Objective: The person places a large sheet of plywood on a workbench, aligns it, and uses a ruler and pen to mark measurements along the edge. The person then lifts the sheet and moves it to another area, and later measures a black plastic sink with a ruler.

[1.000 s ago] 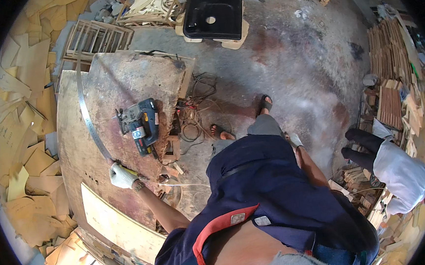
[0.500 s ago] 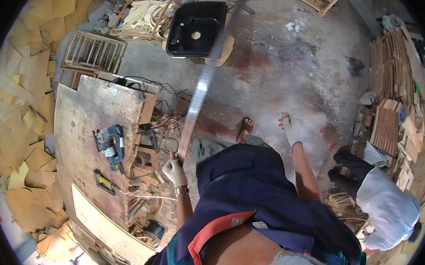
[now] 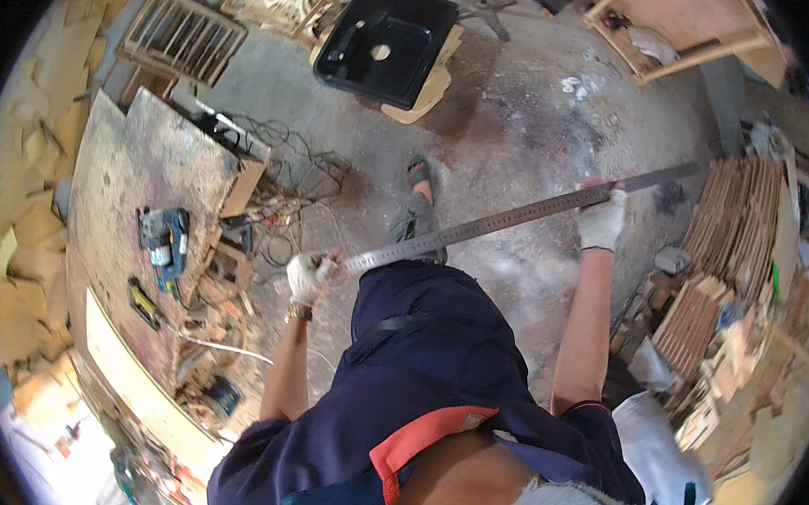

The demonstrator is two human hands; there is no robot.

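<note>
A long steel ruler (image 3: 478, 229) stretches across in front of me, its right part slightly farther away. My gloved left hand (image 3: 310, 278) is closed around its left end, with a watch on that wrist. Farther along, my gloved right hand (image 3: 603, 220) grips the ruler, and its end sticks out past those fingers toward the right. Both gloves are whitish, and the fingertips of the right one are bare.
Left of me a worn wooden workbench (image 3: 149, 148) bears a blue jigsaw (image 3: 166, 245) and a yellow-green tool (image 3: 144, 303). Ahead is a black sink basin (image 3: 390, 47). Stacked wooden strips (image 3: 734, 206) line the right. Another person's light shirt (image 3: 657, 446) shows at lower right.
The ruler has swung from pointing away from me to lying crosswise. My right hand, empty before, now holds it. My view has shifted, and the other person is mostly hidden behind my arm.
</note>
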